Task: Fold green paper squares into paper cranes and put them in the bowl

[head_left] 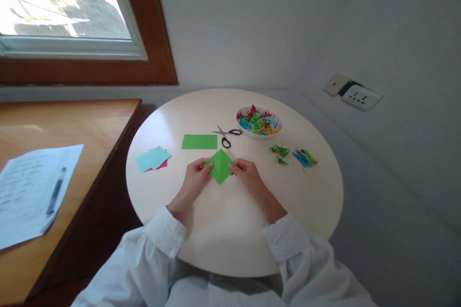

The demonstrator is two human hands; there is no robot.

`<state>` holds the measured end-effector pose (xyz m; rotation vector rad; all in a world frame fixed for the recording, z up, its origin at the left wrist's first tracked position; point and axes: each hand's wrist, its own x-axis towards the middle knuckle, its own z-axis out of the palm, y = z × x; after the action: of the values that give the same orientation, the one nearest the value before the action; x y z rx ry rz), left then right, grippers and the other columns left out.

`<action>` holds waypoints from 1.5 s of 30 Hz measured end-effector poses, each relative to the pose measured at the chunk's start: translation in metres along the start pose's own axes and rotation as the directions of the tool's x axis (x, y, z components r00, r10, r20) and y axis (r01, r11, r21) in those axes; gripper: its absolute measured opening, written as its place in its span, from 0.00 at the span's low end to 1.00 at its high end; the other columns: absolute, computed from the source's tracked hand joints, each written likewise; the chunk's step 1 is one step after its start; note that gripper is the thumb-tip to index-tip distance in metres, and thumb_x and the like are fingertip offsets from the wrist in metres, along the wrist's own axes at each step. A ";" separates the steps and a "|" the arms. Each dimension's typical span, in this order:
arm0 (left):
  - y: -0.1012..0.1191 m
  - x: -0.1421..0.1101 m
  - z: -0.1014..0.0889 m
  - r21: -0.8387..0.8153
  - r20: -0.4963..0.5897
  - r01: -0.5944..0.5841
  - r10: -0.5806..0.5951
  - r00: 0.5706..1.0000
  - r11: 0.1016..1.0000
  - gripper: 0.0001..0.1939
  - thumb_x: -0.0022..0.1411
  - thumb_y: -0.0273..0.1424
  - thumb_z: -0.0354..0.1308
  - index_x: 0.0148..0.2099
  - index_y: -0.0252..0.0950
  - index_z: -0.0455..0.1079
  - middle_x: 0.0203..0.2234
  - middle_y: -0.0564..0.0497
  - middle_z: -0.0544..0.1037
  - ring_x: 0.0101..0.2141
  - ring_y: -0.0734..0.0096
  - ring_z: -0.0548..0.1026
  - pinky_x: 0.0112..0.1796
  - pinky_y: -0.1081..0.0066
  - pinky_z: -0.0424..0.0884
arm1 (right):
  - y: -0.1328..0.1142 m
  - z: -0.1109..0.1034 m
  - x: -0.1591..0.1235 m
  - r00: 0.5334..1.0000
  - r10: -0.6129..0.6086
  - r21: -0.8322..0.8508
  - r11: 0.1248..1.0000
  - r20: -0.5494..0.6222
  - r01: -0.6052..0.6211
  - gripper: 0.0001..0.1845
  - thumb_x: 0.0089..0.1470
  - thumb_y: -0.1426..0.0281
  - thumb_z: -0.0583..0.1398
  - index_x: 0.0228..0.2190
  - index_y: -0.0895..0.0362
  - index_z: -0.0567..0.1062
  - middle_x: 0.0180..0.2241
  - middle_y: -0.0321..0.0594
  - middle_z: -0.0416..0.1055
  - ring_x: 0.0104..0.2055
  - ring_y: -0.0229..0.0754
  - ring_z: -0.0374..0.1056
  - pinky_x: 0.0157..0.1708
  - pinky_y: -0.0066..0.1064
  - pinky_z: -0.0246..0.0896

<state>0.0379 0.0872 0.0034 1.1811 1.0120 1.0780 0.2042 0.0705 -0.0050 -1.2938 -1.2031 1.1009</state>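
Observation:
A green square of paper (220,167), turned as a diamond with a crease down its middle, is held between my two hands over the round table. My left hand (199,171) pinches its left corner, thumb on top. At the right corner, my right hand (247,172) grips it the same way. Just beyond the square lie a green paper rectangle (199,142) and scissors (226,135) with black handles, their blades parted.
The round white table (223,235) carries a bowl of folded paper cranes (259,121), several green cranes (280,153), coloured paper pieces (305,158) and light-blue sheets (153,158). A wooden desk (104,122) at left holds written papers (30,192) and a pen (56,191).

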 end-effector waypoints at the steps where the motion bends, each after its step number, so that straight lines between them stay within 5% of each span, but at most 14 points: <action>1: 0.001 0.000 0.000 -0.002 -0.001 0.000 0.000 1.000 1.000 0.10 0.49 0.34 0.60 0.32 0.32 0.73 0.28 0.48 0.76 0.29 0.70 0.71 0.32 0.72 0.66 | 0.000 0.000 0.000 1.000 0.002 0.014 1.000 -0.002 -0.002 0.14 0.38 0.60 0.62 0.16 0.57 0.68 0.16 0.31 0.62 0.21 0.34 0.55 0.23 0.28 0.49; 9: 0.006 -0.003 0.002 0.056 -0.014 -0.067 0.068 0.998 0.996 0.08 0.48 0.31 0.59 0.32 0.33 0.74 0.28 0.50 0.77 0.31 0.69 0.71 0.34 0.71 0.66 | 0.000 0.000 -0.001 1.000 -0.014 0.101 0.995 -0.010 0.015 0.11 0.36 0.63 0.63 0.21 0.57 0.72 0.20 0.33 0.68 0.24 0.36 0.61 0.26 0.28 0.56; 15: 0.001 -0.001 0.000 0.174 -0.029 -0.215 0.223 0.974 0.961 0.04 0.46 0.28 0.59 0.28 0.35 0.73 0.34 0.48 0.73 0.35 0.68 0.71 0.38 0.69 0.66 | 0.002 -0.004 -0.001 0.993 -0.109 -0.025 0.994 -0.039 0.108 0.08 0.39 0.66 0.62 0.24 0.56 0.74 0.26 0.38 0.71 0.29 0.39 0.65 0.29 0.30 0.59; 22: -0.013 -0.008 -0.001 0.558 0.178 -0.454 0.434 0.883 0.695 0.10 0.47 0.21 0.55 0.30 0.39 0.74 0.36 0.49 0.70 0.40 0.66 0.68 0.43 0.63 0.64 | 0.011 -0.020 -0.009 0.916 -0.401 -0.357 0.858 -0.019 0.369 0.06 0.41 0.76 0.58 0.23 0.55 0.75 0.32 0.40 0.69 0.38 0.42 0.65 0.38 0.35 0.60; 26: -0.017 -0.014 0.003 0.714 0.328 -0.504 0.405 0.854 0.486 0.09 0.50 0.22 0.57 0.32 0.39 0.75 0.36 0.48 0.70 0.38 0.64 0.67 0.41 0.61 0.62 | 0.016 -0.030 -0.016 0.874 -0.484 -0.483 0.756 0.041 0.441 0.09 0.42 0.78 0.57 0.24 0.53 0.75 0.32 0.40 0.68 0.39 0.43 0.64 0.42 0.38 0.59; 31: -0.016 -0.021 0.008 0.766 0.432 -0.534 0.329 0.840 0.358 0.10 0.53 0.23 0.54 0.35 0.38 0.75 0.35 0.47 0.71 0.37 0.64 0.67 0.38 0.62 0.60 | 0.014 -0.035 -0.027 0.863 -0.486 -0.641 0.620 0.139 0.453 0.12 0.43 0.80 0.56 0.27 0.54 0.75 0.36 0.42 0.68 0.41 0.45 0.63 0.43 0.39 0.57; 37: -0.015 -0.024 0.010 0.785 0.453 -0.535 0.301 0.839 0.312 0.11 0.55 0.26 0.53 0.39 0.38 0.74 0.36 0.47 0.72 0.38 0.64 0.67 0.39 0.62 0.58 | 0.006 -0.034 -0.040 0.838 -0.490 -0.754 0.449 0.242 0.480 0.12 0.44 0.80 0.58 0.30 0.54 0.76 0.43 0.44 0.69 0.48 0.47 0.60 0.47 0.41 0.51; 45: -0.012 -0.028 0.012 0.761 0.466 -0.546 0.291 0.836 0.350 0.09 0.58 0.28 0.53 0.38 0.39 0.73 0.37 0.48 0.75 0.40 0.63 0.68 0.40 0.61 0.55 | 0.006 -0.039 -0.050 0.829 -0.478 -0.748 0.427 0.290 0.508 0.11 0.47 0.80 0.57 0.32 0.56 0.75 0.39 0.43 0.72 0.45 0.44 0.64 0.46 0.39 0.51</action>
<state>0.0452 0.0568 -0.0060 2.5194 1.1001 0.6941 0.2388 0.0174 -0.0091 -1.3894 -2.0880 0.0610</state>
